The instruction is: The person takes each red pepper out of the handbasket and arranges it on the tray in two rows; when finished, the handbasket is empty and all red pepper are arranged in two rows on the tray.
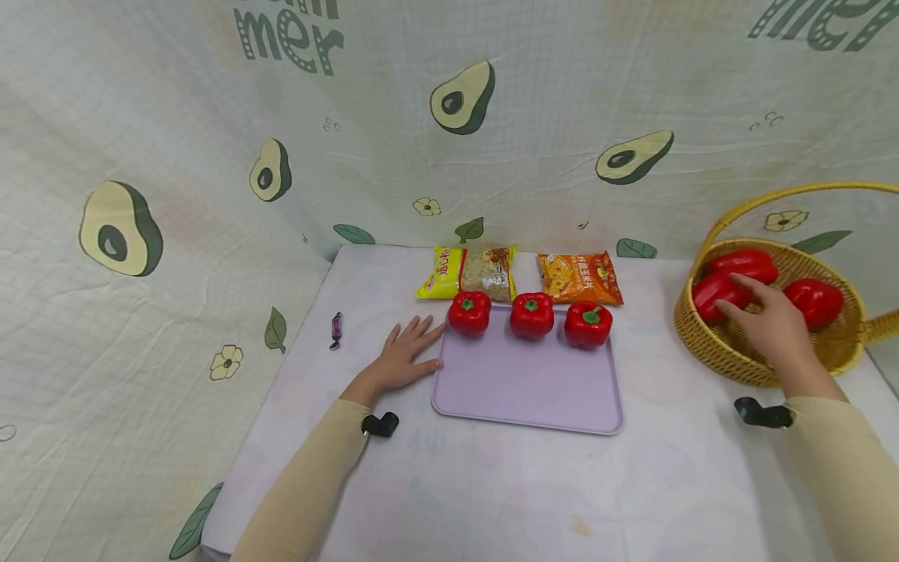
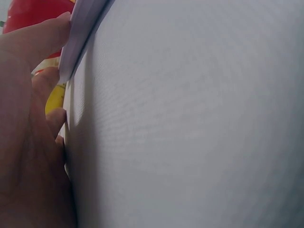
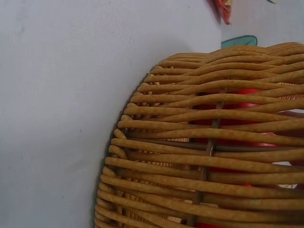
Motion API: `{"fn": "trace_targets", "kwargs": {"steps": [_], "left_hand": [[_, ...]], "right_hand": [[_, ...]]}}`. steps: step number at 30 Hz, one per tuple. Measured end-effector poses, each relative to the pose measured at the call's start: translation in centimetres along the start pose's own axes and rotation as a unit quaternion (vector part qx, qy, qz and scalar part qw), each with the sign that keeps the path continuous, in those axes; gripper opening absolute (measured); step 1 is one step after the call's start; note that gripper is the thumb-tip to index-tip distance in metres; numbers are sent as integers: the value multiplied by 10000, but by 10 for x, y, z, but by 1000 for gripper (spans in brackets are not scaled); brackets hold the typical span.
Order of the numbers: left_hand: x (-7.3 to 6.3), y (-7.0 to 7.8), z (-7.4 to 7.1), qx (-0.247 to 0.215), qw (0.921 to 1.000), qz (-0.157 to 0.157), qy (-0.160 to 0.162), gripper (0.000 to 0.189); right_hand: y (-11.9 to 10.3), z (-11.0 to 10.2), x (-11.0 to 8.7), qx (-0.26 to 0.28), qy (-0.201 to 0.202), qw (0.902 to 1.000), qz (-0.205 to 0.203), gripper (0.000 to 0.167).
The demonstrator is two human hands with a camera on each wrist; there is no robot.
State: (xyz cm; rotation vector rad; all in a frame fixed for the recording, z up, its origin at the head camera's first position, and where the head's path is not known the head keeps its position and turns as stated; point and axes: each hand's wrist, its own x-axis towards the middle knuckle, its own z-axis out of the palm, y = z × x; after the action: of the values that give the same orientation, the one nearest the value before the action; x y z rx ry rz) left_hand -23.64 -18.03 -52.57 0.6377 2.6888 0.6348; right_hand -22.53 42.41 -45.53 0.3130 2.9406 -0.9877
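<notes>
My right hand reaches into a yellow wicker basket, its thumb and fingers around the near side of a red bell pepper. Two more red peppers lie in the basket, one behind and one on the right. In the right wrist view the woven wall hides most of that hand. My left hand lies flat with spread fingers, thumb and forefinger at the left edge of a lilac tray. Three red bell peppers stand in a row along the tray's far edge, the middle one upright.
Behind the tray lie a yellow snack bag and an orange snack bag. A small purple wrapped candy is left of my left hand. The basket's tall handle arches over its back. A patterned cloth hangs behind the table.
</notes>
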Motion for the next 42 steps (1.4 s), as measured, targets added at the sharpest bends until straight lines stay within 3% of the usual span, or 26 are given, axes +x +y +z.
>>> {"fn": "trace_targets", "kwargs": {"steps": [11, 23, 30, 42], "left_hand": [[1, 1, 0, -20, 10000, 78, 57, 78], [0, 1, 0, -21, 9999, 137, 94, 78], [0, 1, 0, 9, 10000, 82, 41, 78], [1, 0, 0, 15, 9999, 110, 64, 77]], "right_hand": [[1, -1, -2, -149, -10, 9999, 27, 94], [0, 1, -5, 418, -1, 9991, 66, 92], [-1, 4, -6, 272, 290, 9991, -169, 78], [-3, 1, -6, -51, 34, 9999, -126, 90]]}}
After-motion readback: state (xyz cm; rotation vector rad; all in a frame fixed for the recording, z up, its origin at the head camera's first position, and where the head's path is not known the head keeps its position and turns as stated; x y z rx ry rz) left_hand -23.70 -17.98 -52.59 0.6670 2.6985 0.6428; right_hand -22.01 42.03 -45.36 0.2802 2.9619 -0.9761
